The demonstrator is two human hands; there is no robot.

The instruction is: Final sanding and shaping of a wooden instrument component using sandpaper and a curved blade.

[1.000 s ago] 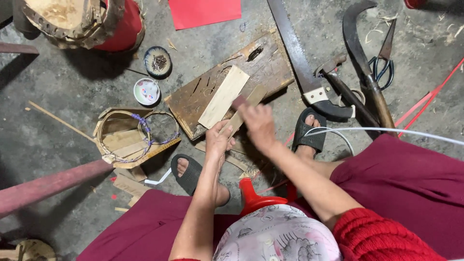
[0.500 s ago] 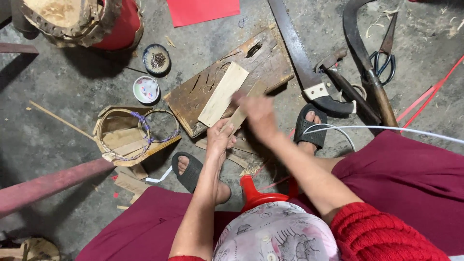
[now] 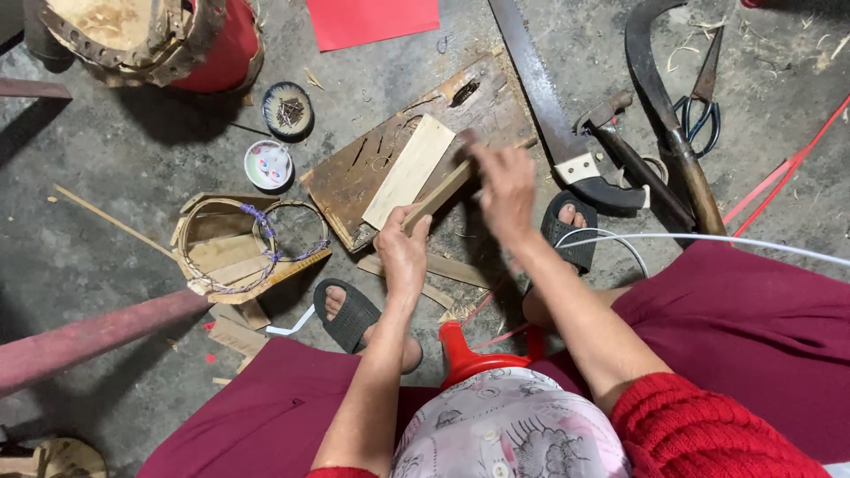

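I am looking down past a red plastic stool [image 3: 469,358] at my two hands working over a scarred wooden board [image 3: 354,181] lying on the concrete floor [image 3: 106,168]. My left hand [image 3: 403,252] is closing around the near end of a narrow bamboo strip [image 3: 438,195], fingers wrapped tight on it. The strip is slanting up and away across the board, just beside a pale flat slat [image 3: 409,171] resting on the board. My right hand [image 3: 505,181] is sitting over the far end of the strip, fingers curled; I cannot tell whether it is gripping a tool, since the hand is hiding it. To the right a hand saw [image 3: 549,106], a curved sickle [image 3: 660,97] and scissors [image 3: 699,102] are lying on the floor. To the left a half-made bamboo basket frame [image 3: 235,243] is sitting near two small dishes [image 3: 288,111]
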